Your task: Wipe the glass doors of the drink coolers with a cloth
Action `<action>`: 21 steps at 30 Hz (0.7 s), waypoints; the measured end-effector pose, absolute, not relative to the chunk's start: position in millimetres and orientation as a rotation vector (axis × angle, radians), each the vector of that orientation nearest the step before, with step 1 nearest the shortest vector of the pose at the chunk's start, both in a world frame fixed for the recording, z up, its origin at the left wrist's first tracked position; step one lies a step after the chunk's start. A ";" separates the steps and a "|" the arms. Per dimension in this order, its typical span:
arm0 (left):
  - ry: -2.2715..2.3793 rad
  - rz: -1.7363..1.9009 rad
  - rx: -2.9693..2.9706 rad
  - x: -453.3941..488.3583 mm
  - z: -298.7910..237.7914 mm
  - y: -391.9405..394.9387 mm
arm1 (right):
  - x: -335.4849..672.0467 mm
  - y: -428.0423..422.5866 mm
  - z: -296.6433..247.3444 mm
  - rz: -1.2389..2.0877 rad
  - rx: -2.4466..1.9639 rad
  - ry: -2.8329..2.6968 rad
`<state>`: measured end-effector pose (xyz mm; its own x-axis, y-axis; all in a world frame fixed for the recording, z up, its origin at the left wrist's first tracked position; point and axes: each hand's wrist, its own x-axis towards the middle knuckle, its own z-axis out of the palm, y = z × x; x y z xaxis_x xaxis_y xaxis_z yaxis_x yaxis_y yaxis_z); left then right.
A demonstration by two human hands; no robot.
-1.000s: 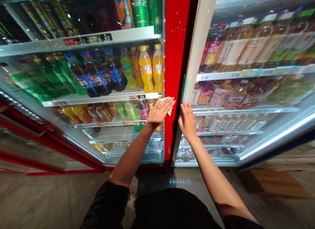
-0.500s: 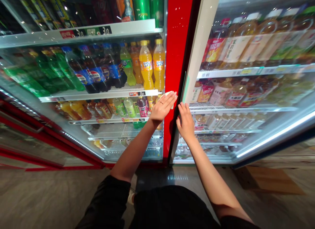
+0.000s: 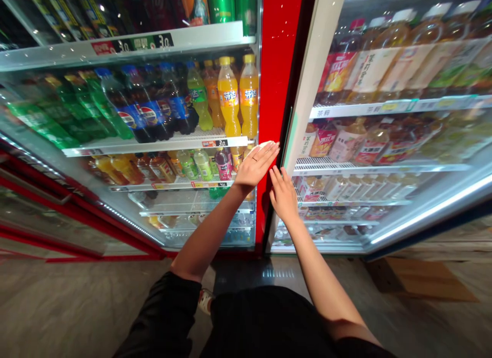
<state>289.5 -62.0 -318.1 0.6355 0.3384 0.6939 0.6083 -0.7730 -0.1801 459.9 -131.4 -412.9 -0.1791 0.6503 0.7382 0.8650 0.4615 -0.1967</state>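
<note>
My left hand [image 3: 255,165] lies flat against the glass door [image 3: 192,214] of a drinks cooler, its fingertips just left of the red centre post [image 3: 277,81]. Any white cloth under that palm is hidden or too small to tell. My right hand [image 3: 283,195] rests with fingers apart on the neighbouring glass door [image 3: 346,230], close to its pale frame [image 3: 307,86], and holds nothing. Behind the left glass stand orange Fanta bottles [image 3: 229,96] and Pepsi bottles [image 3: 142,106]. Tea bottles [image 3: 384,65] line the right cooler's upper shelf.
Several shelves of bottled drinks fill both coolers, with price strips along their edges. A red-framed cooler section [image 3: 49,219] runs along the lower left. Below lie a grey floor [image 3: 77,306] and a flat cardboard sheet [image 3: 418,278] at lower right.
My left hand has slid up and right along the glass, and the white cloth seen earlier no longer shows clearly. My right hand has moved left, towards the red post.
</note>
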 end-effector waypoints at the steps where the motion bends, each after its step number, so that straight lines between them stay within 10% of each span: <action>1: -0.722 -0.894 -2.461 288.9 -320.6 -60.7 | 459.5 -130.7 -413.3 -0.327 -1.273 -1.923; 21: -0.687 -0.696 -2.308 255.2 -343.0 -65.1 | 451.7 -136.9 -404.8 -0.182 -1.334 -1.909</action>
<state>255.2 -65.1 -343.0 0.7254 0.2907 0.6239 0.6202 -0.6693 -0.4092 451.7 -136.9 -404.8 -0.1403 0.7337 0.6648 0.8461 0.4376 -0.3044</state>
